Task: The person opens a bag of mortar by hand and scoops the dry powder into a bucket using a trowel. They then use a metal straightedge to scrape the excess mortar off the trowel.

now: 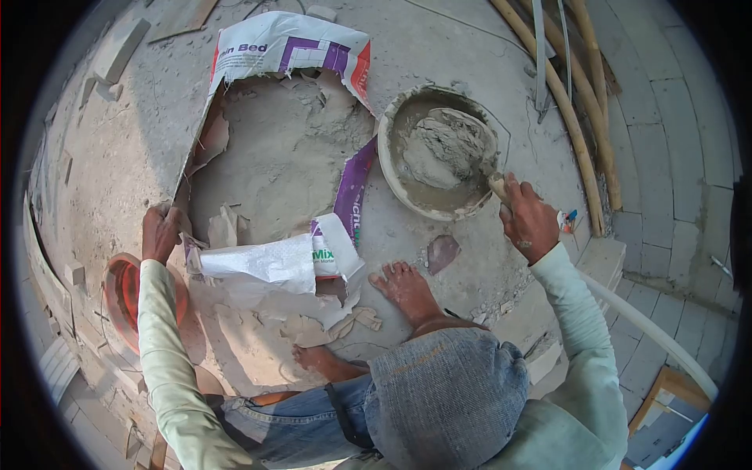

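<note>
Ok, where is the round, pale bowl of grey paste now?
In the head view, the bowl stands above and right of centre, right of the torn white and purple bag, near the right hand.

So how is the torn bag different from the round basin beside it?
The torn bag is larger and roughly rectangular; the basin is smaller and round. The bag holds dry-looking powder, the basin a wet-looking heap with liquid around it. The left hand holds the bag's edge, while the right hand grips a tool handle at the basin's rim. Both contain grey material.
</note>
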A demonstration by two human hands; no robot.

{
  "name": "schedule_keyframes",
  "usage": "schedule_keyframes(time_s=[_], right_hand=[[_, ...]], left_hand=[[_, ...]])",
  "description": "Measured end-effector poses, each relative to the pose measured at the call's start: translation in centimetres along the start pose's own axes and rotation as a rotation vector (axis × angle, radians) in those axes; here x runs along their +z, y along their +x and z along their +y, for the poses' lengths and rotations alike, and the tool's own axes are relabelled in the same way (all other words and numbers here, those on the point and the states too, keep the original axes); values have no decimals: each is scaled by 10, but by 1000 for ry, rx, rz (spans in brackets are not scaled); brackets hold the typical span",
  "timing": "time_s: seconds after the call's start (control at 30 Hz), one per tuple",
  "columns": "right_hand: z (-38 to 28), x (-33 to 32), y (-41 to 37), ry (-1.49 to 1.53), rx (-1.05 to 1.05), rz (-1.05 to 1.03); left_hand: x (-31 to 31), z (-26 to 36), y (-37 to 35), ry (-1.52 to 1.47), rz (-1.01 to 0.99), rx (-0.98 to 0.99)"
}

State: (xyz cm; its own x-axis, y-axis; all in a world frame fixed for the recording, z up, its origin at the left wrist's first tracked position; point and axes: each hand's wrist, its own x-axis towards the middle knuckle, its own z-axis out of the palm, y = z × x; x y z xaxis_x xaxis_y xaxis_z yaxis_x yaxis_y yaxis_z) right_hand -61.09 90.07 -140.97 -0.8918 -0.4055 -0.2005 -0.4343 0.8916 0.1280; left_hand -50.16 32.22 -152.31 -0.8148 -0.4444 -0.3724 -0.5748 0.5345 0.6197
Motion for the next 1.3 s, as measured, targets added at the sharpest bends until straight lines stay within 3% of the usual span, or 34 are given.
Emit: schedule_keyframes(time_s=[0.07,0.2,0.37,0.47,0.53,0.63,0.73,0.87,1.07,1.3], right_hand=[[-3,2,-3,-99,34,145],[5,-4,-6,-201,54,216],[1,-20,-6,-4,85,256],[-17,-34,8,281,8,345],[-30,-37,26,377,-106,329],[-73,-52,58,459,-242,237],[-120,-51,92,463,-421,190],[-179,-32,140,212,-570,55],[-217,5,188,5,-393,133],[-254,39,228,49,-374,165]], left_hand=[[0,3,-1,-26,25,-9],[1,4,1,-34,22,2],[0,-1,4,12,10,-15],[2,-11,7,28,42,30],[-1,3,0,40,38,-52],[-2,-4,5,198,73,35],[-2,-3,5,194,79,-35],[-1,-6,6,141,64,20],[-1,-5,5,101,81,35],[1,-7,6,196,101,65]])
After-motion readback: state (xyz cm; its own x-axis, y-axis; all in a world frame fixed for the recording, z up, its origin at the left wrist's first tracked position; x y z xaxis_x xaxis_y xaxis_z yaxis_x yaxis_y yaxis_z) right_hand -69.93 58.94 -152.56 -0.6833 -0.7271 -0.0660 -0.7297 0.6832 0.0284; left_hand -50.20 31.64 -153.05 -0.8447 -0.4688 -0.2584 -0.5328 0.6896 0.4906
